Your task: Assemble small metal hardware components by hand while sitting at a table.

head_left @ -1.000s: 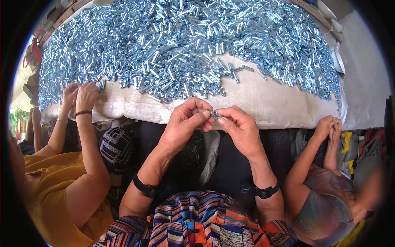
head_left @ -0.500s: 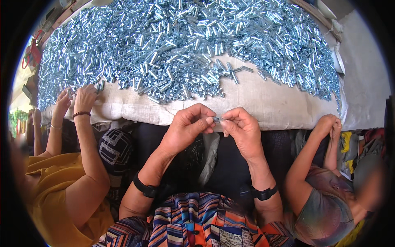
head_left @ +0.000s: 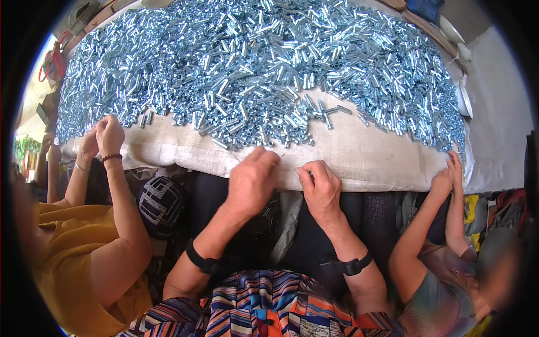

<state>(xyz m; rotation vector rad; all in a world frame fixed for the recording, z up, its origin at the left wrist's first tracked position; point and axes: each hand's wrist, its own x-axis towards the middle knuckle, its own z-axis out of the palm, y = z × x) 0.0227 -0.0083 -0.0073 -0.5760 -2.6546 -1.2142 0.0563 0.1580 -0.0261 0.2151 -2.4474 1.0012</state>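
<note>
A wide heap of small shiny bluish-silver metal sleeves (head_left: 247,73) covers the pale cloth-topped table (head_left: 365,154) in front of me. My left hand (head_left: 252,181) is at the heap's near edge, fingertips close to the nearest sleeves. Motion blurs its fingers, so what they hold, if anything, does not show. To its right, my right hand (head_left: 322,188) is closed in a pinch above the table's near edge. A tiny dark bit shows between its thumb and forefinger, too small to name. Both my wrists have black bands.
At the left, a person in a mustard top (head_left: 84,264) has their hands (head_left: 104,137) by the heap. Another person's hands (head_left: 449,174) are at the table's right edge. A patterned dark round object (head_left: 161,206) sits below the table edge. White bowls (head_left: 451,29) stand at the far right.
My hands, together before on a small metal piece, are now apart. The left has moved forward to the heap; the right has stayed back, pinched. The right-hand person's fingers have lifted.
</note>
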